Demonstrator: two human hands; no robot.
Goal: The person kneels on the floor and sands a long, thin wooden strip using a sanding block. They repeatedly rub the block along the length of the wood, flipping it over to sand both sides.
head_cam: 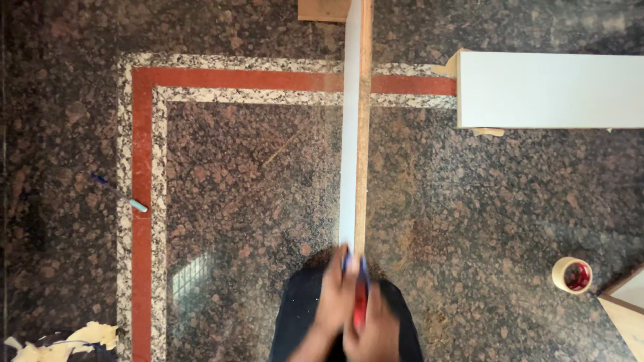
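At the near end of the upright white board (350, 134), we clamp our left hand (332, 298) and right hand (376, 325) together around a red-and-blue tool (361, 302); granite floor (255, 201), pen (119, 193), tape roll (572, 275) beyond.

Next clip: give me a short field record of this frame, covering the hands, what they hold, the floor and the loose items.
left hand: left hand, blurred, against the near end of the board
right hand: right hand, blurred, around a red tool; grip unclear
held thing: long white board standing on edge, raw brown edge facing right
floor: dark granite floor with a red inlay stripe
loose items: pen at left; tape roll at right; white panel upper right; torn tape scraps lower left
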